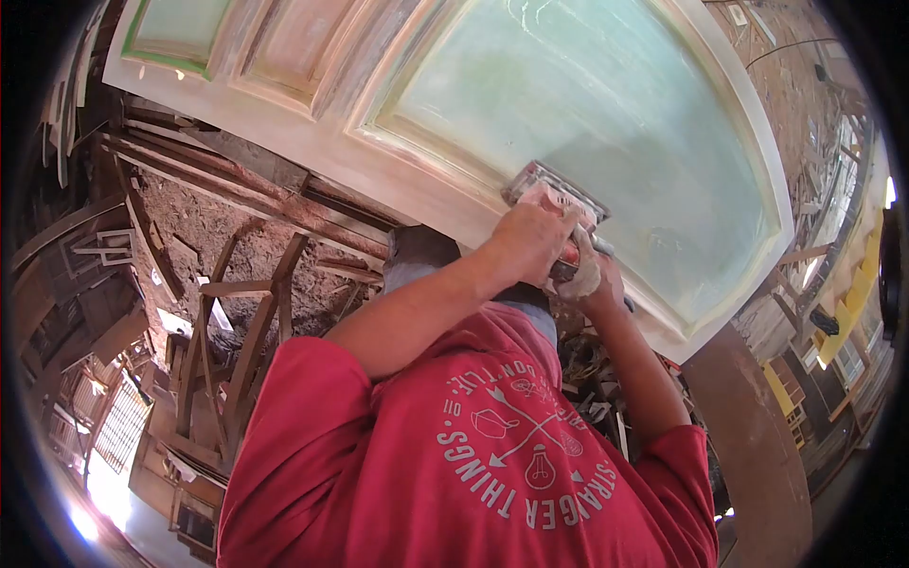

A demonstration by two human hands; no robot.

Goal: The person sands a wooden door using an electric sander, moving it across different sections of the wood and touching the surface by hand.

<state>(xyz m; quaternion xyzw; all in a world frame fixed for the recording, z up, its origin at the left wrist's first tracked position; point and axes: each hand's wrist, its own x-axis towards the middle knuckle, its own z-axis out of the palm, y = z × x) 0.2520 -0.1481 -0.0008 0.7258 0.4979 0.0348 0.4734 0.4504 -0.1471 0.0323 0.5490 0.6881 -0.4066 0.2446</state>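
A sheet sander (559, 192) with a flat pad and a red-and-black body lies on the pale blue-green panel of a wooden door (644, 161). My left hand (532, 239) is closed over the front part of the sander. Just to its right, my right hand (592, 276) wraps round the rear of the body, its fingers whitish, as if dusty or covered. The hands hide much of the tool. Around the panel runs a raised moulding and a whitish curved frame, with smaller panels at the upper left.
Wooden frames (237, 289) and loose timber stand over rough ground at the left. A brown board (757, 445) is at the lower right, with yellow pieces (857, 298) farther right. Debris lies beneath the door near my right arm.
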